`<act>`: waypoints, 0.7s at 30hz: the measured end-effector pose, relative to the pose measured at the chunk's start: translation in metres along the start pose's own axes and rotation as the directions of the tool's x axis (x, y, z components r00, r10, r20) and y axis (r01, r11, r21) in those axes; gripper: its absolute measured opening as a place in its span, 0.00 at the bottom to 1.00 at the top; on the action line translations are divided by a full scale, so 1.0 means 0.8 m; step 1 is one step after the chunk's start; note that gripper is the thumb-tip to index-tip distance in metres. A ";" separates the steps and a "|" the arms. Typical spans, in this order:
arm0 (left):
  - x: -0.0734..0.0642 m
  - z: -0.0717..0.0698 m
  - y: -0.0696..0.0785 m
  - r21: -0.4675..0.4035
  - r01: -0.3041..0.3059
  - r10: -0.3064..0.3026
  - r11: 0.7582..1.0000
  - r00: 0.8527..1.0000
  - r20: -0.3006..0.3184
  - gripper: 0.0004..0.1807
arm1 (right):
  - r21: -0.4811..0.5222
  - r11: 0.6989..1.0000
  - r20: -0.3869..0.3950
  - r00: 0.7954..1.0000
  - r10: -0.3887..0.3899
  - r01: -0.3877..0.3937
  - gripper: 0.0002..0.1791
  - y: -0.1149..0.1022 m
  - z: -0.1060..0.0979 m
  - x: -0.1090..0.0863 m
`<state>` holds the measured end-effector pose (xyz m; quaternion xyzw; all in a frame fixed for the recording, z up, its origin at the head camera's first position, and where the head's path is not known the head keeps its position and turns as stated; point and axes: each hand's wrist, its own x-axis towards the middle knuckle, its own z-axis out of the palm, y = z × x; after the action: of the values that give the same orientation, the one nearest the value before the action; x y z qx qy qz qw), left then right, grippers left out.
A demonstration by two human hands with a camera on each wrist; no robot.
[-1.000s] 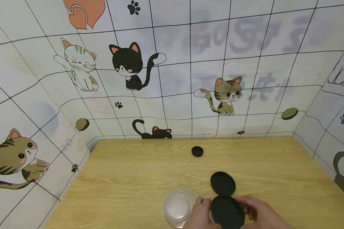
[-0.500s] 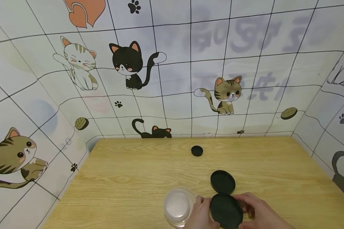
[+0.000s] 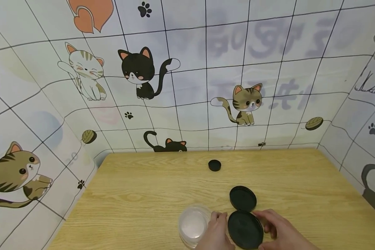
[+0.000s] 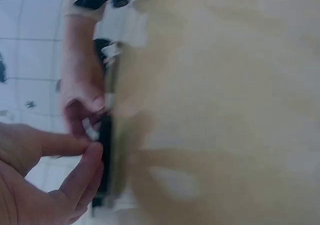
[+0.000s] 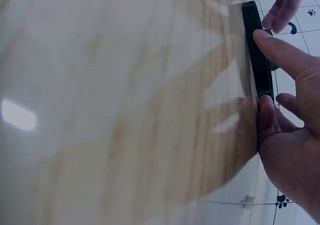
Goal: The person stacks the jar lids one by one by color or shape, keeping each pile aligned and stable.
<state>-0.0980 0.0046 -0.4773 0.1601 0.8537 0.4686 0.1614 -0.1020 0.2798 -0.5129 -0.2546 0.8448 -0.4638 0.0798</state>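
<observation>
A large black round lid [image 3: 245, 229] lies on the table, its front edge meeting the bottom of the head view. My right hand [image 3: 282, 232] holds it from the right, with the thumb and fingers at its rim in the right wrist view. Just left of the lid is my left hand [image 3: 217, 232], its fingers loosely bent and a narrow gap showing between them and the rim. A second black round lid [image 3: 242, 198] lies right behind the first. Beside my left hand stands a clear round plastic container [image 3: 193, 224], partly covered by that hand.
A small black round cap [image 3: 214, 165] lies near the back of the wooden table [image 3: 137, 194]. Cloth walls [image 3: 187, 80] printed with cats enclose the table at the back and both sides.
My left hand has shifted slightly left, off the large lid's rim. My right hand stays at the lid, which hardly moves. The smaller things have not moved.
</observation>
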 end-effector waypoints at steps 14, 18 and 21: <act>0.029 -0.097 0.043 -0.116 -0.199 0.207 0.973 0.976 0.064 0.41 | -0.037 0.998 -0.136 0.990 -0.047 0.042 0.43 -0.015 -0.033 0.019; 0.061 -0.108 0.043 -0.149 -0.289 0.311 0.945 0.938 0.152 0.41 | -0.057 0.997 -0.170 0.984 -0.058 0.049 0.43 -0.011 -0.049 0.033; 0.088 -0.110 0.037 -0.163 -0.312 0.341 0.936 0.916 0.209 0.41 | -0.055 0.998 -0.150 0.988 -0.028 0.020 0.44 -0.006 -0.059 0.042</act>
<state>-0.1953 -0.0166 -0.4162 0.3440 0.7585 0.5199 0.1900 -0.1470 0.2960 -0.4792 -0.2310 0.8573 -0.4600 0.0030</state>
